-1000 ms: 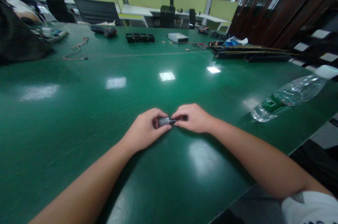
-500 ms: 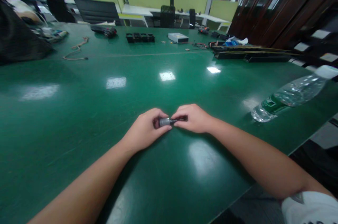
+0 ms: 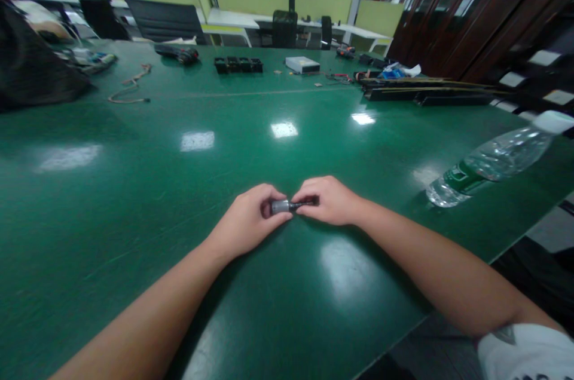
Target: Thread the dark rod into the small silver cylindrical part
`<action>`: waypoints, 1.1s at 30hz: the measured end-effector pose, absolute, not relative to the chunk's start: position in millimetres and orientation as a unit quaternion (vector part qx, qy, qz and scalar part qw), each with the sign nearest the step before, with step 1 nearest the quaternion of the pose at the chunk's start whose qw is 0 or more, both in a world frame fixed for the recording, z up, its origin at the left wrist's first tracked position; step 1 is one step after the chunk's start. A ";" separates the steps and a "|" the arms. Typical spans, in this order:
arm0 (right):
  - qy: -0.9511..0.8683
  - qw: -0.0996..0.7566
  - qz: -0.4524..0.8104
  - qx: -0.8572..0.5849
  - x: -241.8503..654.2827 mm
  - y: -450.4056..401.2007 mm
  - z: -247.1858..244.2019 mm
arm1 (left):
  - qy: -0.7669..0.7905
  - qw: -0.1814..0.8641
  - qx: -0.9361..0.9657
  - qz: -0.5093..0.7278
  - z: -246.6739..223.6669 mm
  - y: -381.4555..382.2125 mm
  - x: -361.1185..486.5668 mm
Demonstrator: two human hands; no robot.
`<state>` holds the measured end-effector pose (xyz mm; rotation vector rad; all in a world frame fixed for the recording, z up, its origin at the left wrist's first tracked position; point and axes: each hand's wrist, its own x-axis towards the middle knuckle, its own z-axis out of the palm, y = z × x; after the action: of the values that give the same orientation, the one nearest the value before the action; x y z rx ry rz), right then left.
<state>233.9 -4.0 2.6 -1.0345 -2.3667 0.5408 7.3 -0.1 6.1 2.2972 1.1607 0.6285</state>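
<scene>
Near the front of the green table, a small silver cylinder (image 3: 280, 207) lies lengthwise between my two hands. A thin dark shaft (image 3: 294, 206) runs from its right end; its exact kind is too small to tell. My left hand (image 3: 251, 217) is closed around the cylinder's left part, thumb on the near side and fingers on the far side. With thumb and fingertips, my right hand (image 3: 329, 201) pinches the dark shaft. The ends of both parts are hidden inside my hands.
A clear water bottle (image 3: 493, 159) with a white cap stands at the right. Along the far side are a black slotted part (image 3: 238, 64), a white box (image 3: 302, 64), a cord (image 3: 130, 84), dark strips (image 3: 394, 90) and a black bag (image 3: 36, 63).
Both hands stay in the same place and keep their grip. The silver cylinder looks slightly shifted or turned; little else differs.
</scene>
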 end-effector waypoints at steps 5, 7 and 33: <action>-0.869 0.244 0.198 -0.382 235.5 -3.7 2.4 | 0.425 0.243 0.842 0.229 5.9 -0.3 7.2; -0.868 0.244 0.198 -0.384 236.0 -3.5 2.2 | 0.424 0.243 0.842 0.229 5.7 -0.2 7.0; -0.860 0.218 0.225 -0.403 253.4 -1.7 10.8 | 0.426 0.245 0.840 0.230 6.8 -1.0 7.3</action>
<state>253.4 -1.7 10.8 -1.1160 -2.3800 0.6232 7.3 -1.0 6.8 2.2933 1.1634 0.6271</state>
